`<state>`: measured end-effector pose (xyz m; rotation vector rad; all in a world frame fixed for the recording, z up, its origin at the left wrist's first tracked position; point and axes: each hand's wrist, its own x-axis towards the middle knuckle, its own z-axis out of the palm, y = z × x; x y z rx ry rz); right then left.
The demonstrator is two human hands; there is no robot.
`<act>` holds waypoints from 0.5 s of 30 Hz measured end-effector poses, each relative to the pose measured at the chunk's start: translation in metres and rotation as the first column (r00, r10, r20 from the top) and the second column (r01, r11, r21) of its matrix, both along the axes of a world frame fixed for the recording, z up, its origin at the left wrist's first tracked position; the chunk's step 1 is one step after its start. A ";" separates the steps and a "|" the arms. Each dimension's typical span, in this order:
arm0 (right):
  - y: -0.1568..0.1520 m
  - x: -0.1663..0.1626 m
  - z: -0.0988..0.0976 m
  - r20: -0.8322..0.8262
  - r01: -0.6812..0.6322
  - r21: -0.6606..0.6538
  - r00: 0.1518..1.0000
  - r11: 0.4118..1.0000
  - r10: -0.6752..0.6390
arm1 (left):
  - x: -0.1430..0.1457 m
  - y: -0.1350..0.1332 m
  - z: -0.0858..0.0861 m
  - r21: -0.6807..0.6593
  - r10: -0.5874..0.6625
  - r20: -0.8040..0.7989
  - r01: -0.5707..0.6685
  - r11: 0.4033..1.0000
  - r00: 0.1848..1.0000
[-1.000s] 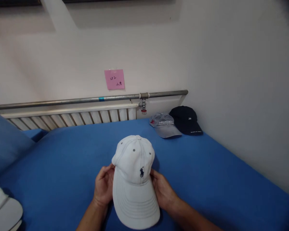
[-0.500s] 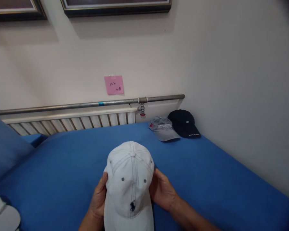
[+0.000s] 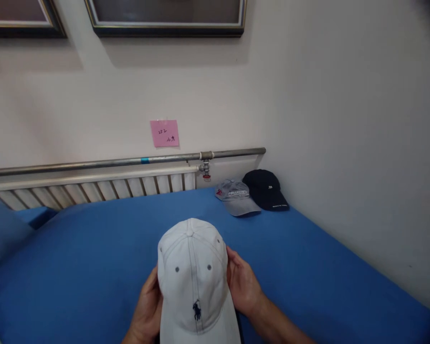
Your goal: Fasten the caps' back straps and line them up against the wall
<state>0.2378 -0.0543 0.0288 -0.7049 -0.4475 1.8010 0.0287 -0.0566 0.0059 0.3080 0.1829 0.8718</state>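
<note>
Left hand (image 3: 148, 303): it comes up from the bottom edge, thumb side upward, and presses to the left side of the white baseball cap (image 3: 191, 267); its fingertips are hidden by the cap.
Right hand (image 3: 243, 282): it reaches in from the lower right, the wrist turned inward, and supports the cap's opposite side; its fingers go partly behind the crown.
Fingers: on both hands they are closed upon the white cap, which is held between them.
White cap: at the bottom middle, over the near part of the counter (image 3: 93, 258), with the crown upward and the brim toward the person; the brim is cut by the lower edge. I cannot tell if it touches the surface.
Counter: covered in smooth blue, reaching to the walls.
Far right corner: a grey cap (image 3: 236, 197) lies just beside a black cap (image 3: 267, 188), slightly overlapping in the view.
Wall: a pink paper note (image 3: 165, 133) is taped above a metal pipe (image 3: 75, 166) and a white radiator (image 3: 102, 187); a valve (image 3: 206, 167) with red handle hangs from the pipe.
Top: two dark frames (image 3: 170, 33), both cut by the edge.
</note>
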 end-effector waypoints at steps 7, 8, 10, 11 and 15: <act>-0.002 0.001 0.002 -0.065 0.077 -0.138 0.994 0.987 -0.087 | 0.010 0.000 0.009 -0.226 0.098 -0.139 -0.128 0.966 0.985; -0.001 0.002 0.002 -0.084 0.085 -0.156 0.991 0.984 -0.099 | 0.010 0.000 0.010 -0.242 0.122 -0.157 -0.158 0.957 0.980; 0.001 0.003 0.003 -0.108 0.090 -0.169 0.988 0.981 -0.109 | 0.009 0.002 0.011 -0.232 0.158 -0.158 -0.192 0.953 0.975; 0.002 0.005 0.003 -0.111 0.093 -0.168 0.987 0.981 -0.113 | 0.008 0.001 0.012 -0.205 0.167 -0.135 -0.193 0.960 0.977; 0.004 0.008 -0.001 -0.087 0.105 -0.125 0.989 0.987 -0.116 | 0.003 -0.004 0.017 0.023 0.103 0.032 -0.103 0.994 0.994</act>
